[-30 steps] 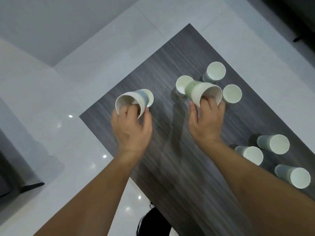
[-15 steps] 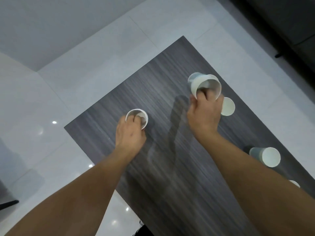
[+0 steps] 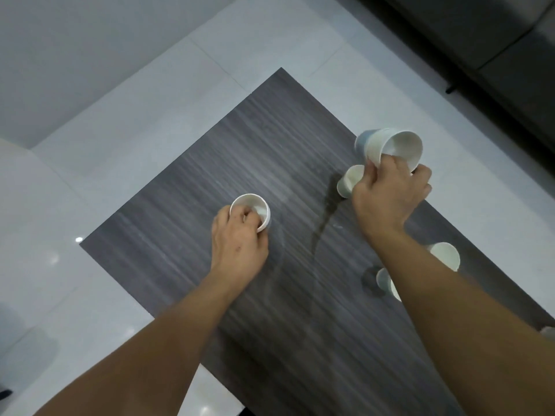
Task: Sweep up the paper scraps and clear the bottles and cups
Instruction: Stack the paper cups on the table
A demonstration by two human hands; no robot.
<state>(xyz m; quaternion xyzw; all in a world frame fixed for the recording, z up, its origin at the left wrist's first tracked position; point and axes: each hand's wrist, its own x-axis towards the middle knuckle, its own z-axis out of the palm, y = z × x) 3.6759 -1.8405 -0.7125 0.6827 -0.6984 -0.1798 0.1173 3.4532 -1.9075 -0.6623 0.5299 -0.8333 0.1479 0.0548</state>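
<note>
On the dark wood-grain table (image 3: 270,139), my left hand (image 3: 238,244) grips a white paper cup (image 3: 250,211) by its rim, fingers hooked inside; the cup stands near the table's middle. My right hand (image 3: 387,193) holds a stack of paper cups (image 3: 390,145) tilted in the air, mouth toward me, at the table's right edge. Just below that stack another cup (image 3: 350,181) stands on the table, partly hidden by my right hand. Two more cups (image 3: 444,255) (image 3: 387,282) stand beside my right forearm, half covered by it.
Glossy white floor tiles (image 3: 120,130) surround the low table. A dark sofa or cabinet (image 3: 495,40) runs along the upper right. A further cup's edge (image 3: 548,331) shows at the right border. No paper scraps or bottles are in view.
My left hand has brought its cup down onto the table. My right hand has moved right with its stack, away from the middle, over another standing cup. The view shifted left.
</note>
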